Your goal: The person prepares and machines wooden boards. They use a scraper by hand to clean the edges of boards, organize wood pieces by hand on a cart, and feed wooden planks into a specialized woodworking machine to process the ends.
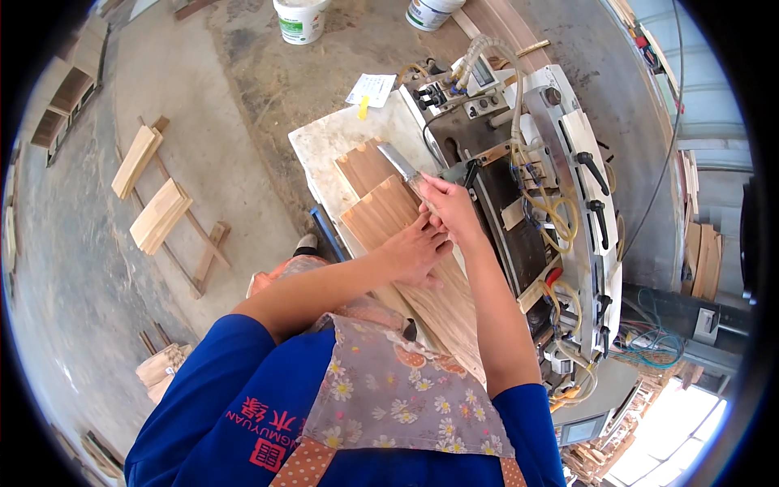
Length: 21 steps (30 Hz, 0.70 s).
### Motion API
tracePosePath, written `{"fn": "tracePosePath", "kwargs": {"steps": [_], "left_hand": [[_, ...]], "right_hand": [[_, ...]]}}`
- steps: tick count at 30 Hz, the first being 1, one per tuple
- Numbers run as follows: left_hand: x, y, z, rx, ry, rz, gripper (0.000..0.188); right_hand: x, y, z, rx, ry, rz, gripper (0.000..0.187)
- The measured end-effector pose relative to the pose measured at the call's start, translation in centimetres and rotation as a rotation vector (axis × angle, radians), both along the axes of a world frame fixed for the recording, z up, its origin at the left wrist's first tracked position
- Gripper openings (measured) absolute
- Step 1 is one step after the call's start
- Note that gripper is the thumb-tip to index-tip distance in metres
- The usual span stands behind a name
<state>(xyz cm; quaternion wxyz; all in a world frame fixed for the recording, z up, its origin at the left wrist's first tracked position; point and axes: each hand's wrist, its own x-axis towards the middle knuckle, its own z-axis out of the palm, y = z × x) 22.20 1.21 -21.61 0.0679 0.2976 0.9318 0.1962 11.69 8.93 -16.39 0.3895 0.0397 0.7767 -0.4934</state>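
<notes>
My right hand (pixel 449 208) is closed around the handle of a hand tool with a flat metal blade (pixel 398 162); its exact kind is unclear. The blade points away from me, over the wooden boards. Just below and to the left, my left hand (pixel 418 250) lies on the boards with its fingers apart and slightly bent, close to the right hand. Under it stretches a long brown board (pixel 445 312). Farther off, a board with a jagged, finger-cut end (pixel 381 213) overlaps another notched board (pixel 363 166) on the white tabletop (pixel 316 142).
Right beside the boards stands a machine (pixel 560 187) with hoses, black levers and a small display. A paper sheet (pixel 372 89) lies at the table's far edge. White buckets (pixel 302 20) stand beyond. Wood bundles (pixel 162 215) rest on a low rack at left.
</notes>
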Motion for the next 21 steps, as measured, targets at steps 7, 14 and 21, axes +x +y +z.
{"fn": "tracePosePath", "kwargs": {"steps": [7,14,21], "left_hand": [[0.2,-0.3,1.0,-0.005,0.001,0.001,0.082],[-0.1,-0.5,1.7,0.024,-0.092,-0.065,0.077],[-0.2,0.5,0.5,0.021,0.107,-0.011,0.073]], "right_hand": [[0.1,-1.7,-1.2,-0.039,0.034,-0.066,0.050],[2.3,4.4,1.0,0.023,0.001,0.043,0.049],[10.8,15.3,2.0,0.063,0.069,-0.295,0.042]]}}
